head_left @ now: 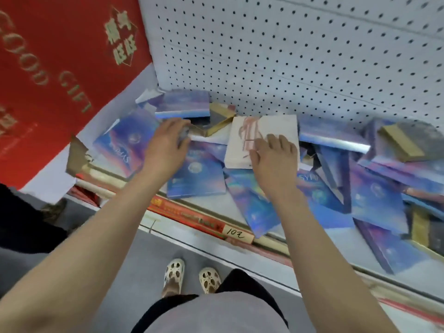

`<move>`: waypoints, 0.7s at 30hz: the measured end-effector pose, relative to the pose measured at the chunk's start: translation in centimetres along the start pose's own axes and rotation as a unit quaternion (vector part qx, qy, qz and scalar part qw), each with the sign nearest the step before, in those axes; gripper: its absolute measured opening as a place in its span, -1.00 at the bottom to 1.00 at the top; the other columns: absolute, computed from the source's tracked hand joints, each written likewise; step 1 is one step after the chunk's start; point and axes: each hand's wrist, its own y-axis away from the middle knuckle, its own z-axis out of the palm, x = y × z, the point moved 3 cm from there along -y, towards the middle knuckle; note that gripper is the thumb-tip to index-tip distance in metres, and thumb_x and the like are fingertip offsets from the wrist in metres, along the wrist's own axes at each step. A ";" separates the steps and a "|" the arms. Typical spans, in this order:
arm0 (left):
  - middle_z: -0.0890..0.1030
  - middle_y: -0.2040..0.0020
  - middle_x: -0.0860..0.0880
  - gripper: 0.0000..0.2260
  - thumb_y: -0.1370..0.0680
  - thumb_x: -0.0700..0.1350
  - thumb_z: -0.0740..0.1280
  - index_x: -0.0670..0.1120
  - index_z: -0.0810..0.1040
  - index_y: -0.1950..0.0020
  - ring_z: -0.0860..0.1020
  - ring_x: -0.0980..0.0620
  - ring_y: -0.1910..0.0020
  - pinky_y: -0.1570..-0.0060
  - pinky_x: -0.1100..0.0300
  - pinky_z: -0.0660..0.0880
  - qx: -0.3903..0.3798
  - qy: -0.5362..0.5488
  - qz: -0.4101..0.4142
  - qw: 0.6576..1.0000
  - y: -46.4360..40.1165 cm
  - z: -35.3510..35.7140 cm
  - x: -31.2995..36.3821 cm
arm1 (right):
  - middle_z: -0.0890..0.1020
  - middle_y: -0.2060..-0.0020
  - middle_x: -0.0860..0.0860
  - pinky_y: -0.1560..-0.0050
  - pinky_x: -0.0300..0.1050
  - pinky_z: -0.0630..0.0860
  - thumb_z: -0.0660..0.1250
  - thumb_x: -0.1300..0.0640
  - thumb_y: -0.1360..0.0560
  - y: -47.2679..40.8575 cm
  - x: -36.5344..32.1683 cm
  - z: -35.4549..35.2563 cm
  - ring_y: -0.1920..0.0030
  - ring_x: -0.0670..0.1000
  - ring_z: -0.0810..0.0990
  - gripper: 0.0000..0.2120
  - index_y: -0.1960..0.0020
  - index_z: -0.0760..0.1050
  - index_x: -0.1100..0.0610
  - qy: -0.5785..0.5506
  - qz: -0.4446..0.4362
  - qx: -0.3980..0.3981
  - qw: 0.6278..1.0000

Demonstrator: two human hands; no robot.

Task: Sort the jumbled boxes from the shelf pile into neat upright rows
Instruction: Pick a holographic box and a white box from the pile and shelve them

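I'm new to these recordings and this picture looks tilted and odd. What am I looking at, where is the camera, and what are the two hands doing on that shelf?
There is no machine here: a person works with bare hands, and the one camera sits on their head, looking forward and down, so the picture tilts and you see their arms and sandals. In front is a shop shelf with a pegboard back and a handwritten price tag on its front edge. On it lies a jumble of shiny blue-purple boxes, flat and crooked, none in rows yet. The left hand curls its fingers over a box edge in the pile; what exactly it grips is hidden. The right hand rests with straight fingers on a white box printed with a pink figure. A red gift bag stands to the left.
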 end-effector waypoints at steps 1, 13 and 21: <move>0.46 -0.37 -0.17 -0.63 -0.56 -0.17 0.30 -0.14 0.46 -0.37 0.40 -0.17 -0.37 -0.34 0.05 0.31 -0.008 -0.009 0.017 1.000 -1.7 0.3 0.1 | 0.56 -0.18 0.24 -0.26 0.19 0.33 0.20 -0.11 -0.52 0.5 0.1 -0.1 -0.26 0.31 0.47 -0.58 -0.18 0.56 0.18 0.004 0.044 0.006 0.999; 0.45 -0.34 -0.29 -0.52 -0.59 0.00 0.27 -0.25 0.35 -0.42 0.41 -0.26 -0.31 -0.29 -0.07 0.32 -0.129 -0.160 0.142 0.968 -6.0 3.0 -0.5 | 0.36 -0.32 0.29 -0.39 0.08 0.23 0.48 -0.36 -0.27 1.1 0.4 -2.3 -0.35 0.27 0.31 0.08 -0.47 0.13 0.30 -0.129 0.367 -0.020 0.921; 0.33 -0.49 -0.16 -0.51 -0.61 -0.03 0.24 -0.16 0.28 -0.51 0.30 -0.16 -0.44 -0.43 0.04 0.14 -0.116 -0.085 0.171 0.975 -1.1 1.9 -0.3 | 0.43 -0.30 0.06 -0.19 -0.24 0.43 0.60 0.16 -0.29 -2.0 -1.9 -4.2 -0.27 0.05 0.47 0.00 -0.55 0.09 0.10 -0.381 0.348 0.181 0.837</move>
